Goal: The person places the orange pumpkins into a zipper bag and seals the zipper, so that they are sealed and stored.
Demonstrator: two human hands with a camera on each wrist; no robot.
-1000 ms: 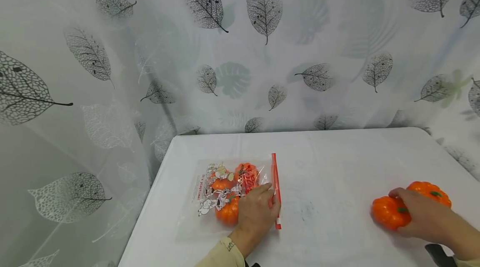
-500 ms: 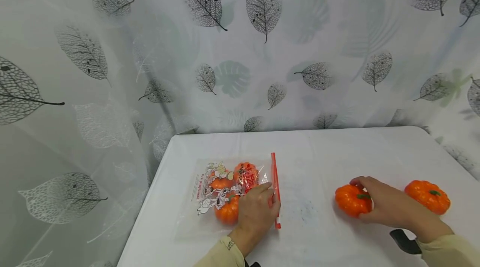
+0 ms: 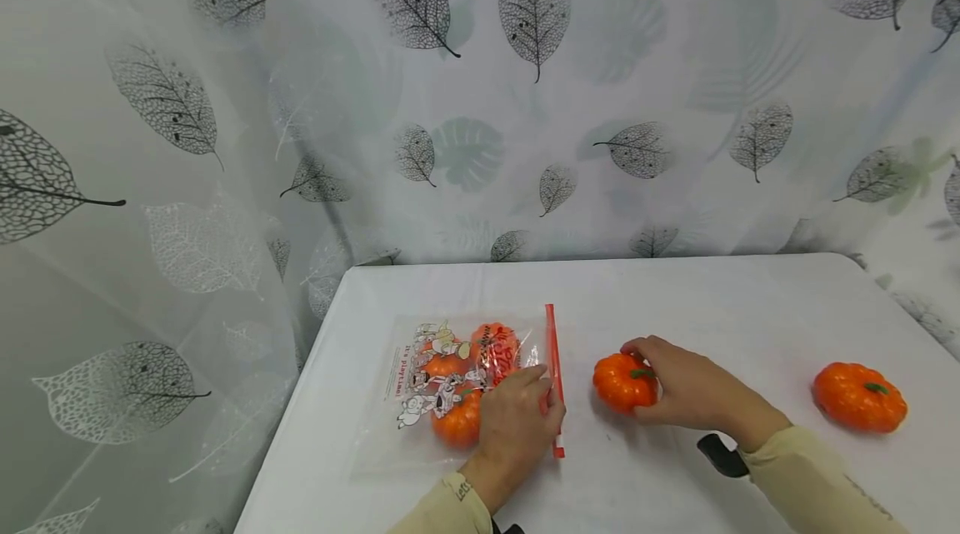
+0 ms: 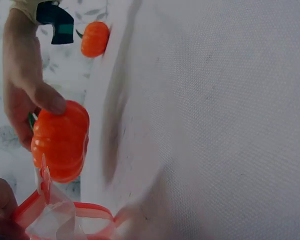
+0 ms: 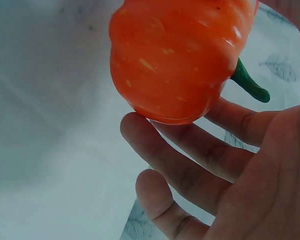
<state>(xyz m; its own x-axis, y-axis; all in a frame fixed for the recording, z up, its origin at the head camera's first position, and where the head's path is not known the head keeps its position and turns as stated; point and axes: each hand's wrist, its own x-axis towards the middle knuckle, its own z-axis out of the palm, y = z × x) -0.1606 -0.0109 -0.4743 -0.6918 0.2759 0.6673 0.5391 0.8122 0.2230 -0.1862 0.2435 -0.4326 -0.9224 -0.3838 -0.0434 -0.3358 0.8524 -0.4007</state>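
Note:
My right hand (image 3: 690,384) grips a small orange toy pumpkin (image 3: 621,384) just right of the bag's opening. Its green stem (image 5: 251,82) points toward the palm in the right wrist view. With the left hand (image 3: 519,424) I pinch the red-edged mouth of a clear zip bag (image 3: 378,442) lying flat on the table. Three orange pumpkins (image 3: 456,426) show through its printed plastic. The left wrist view has the red rim (image 4: 95,207) standing parted, with the held pumpkin (image 4: 62,142) close above it and left fingers (image 4: 2,195) at its side.
Another orange pumpkin (image 3: 859,397) lies at the right side of the white table (image 3: 675,301). A leaf-print curtain (image 3: 555,101) hangs behind the table and along its left side.
The right hand has carried one pumpkin leftward from beside the other pumpkin to near the bag's mouth. The left hand and the bag have stayed in place.

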